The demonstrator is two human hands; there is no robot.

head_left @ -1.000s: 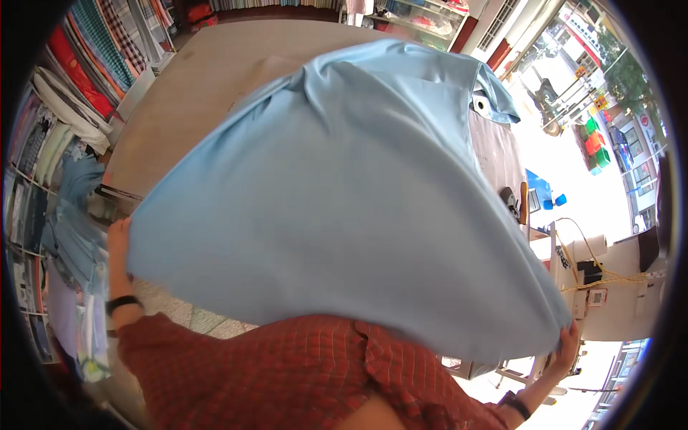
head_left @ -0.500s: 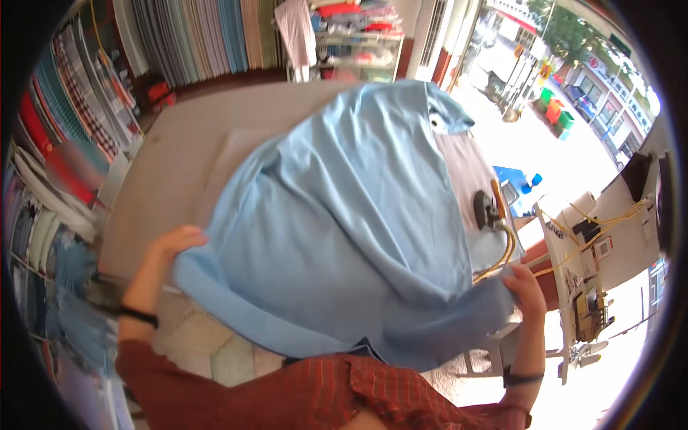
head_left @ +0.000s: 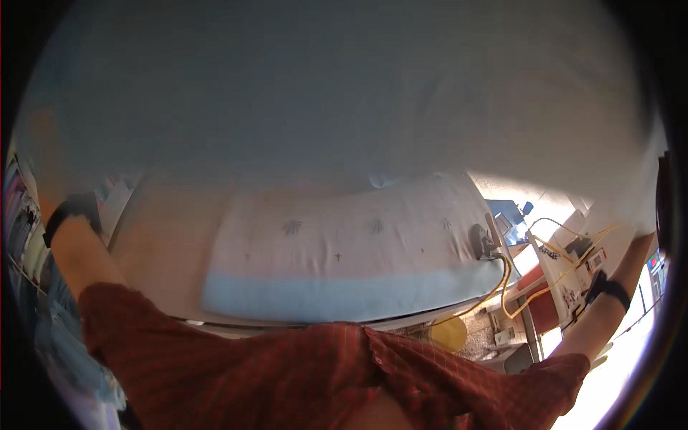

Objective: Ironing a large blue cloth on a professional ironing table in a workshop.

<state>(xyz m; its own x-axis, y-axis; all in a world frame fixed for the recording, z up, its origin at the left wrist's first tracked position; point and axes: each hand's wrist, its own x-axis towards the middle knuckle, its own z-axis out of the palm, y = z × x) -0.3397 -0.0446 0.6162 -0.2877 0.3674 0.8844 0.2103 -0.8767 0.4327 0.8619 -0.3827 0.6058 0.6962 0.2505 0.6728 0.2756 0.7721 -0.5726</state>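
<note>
A light blue cloth (head_left: 330,86), dark and smeared by motion, is raised in front of me and fills the upper half of the view. My left hand (head_left: 46,161) is at its left side, blurred, above a black wristband. On the right, my right forearm (head_left: 609,315) reaches up to the cloth's other side, where the cloth covers the hand. The fingers of both hands are indistinct, but the cloth spans between the raised arms. Beneath it, a pale covering (head_left: 315,247) with dark leaf-like motifs and a light blue band lies on the table (head_left: 161,251).
A clothes iron (head_left: 481,242) stands at the table's right edge, with a yellow hose (head_left: 506,276) running down from it. Beyond are a blue object (head_left: 507,217) and a cluttered side desk (head_left: 573,283). A yellow round stool (head_left: 449,334) is below. Hanging fabrics line the left.
Both arms have gone up and outward, lifting the light blue cloth off the table toward me. The patterned covering beneath now shows; the far room is hidden.
</note>
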